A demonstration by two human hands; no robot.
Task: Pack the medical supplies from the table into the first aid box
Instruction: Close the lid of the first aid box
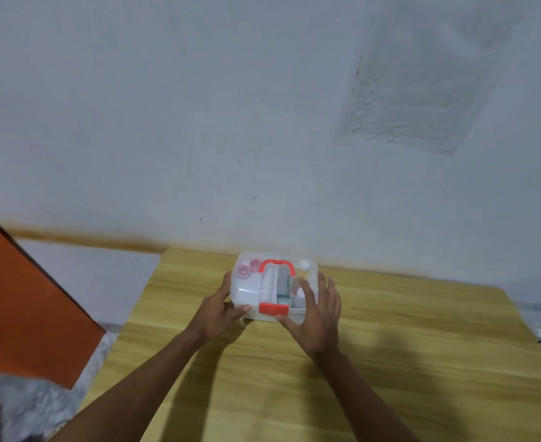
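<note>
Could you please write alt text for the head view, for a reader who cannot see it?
Two bare hands hold a closed clear first aid box with a red handle and red latch on a wooden table: the left hand grips its left side, the right hand lies open on its right side. Supplies show faintly through the lid.

Two bare forearms, no sleeves in view, no watch, rings or bands on either wrist, left hand [219, 311] and right hand [317, 317] ungloved, fingers [321, 287] bare

Clear first aid box [246, 288], red latch [273, 308]; yellow wood-grain table [422, 346].
</note>
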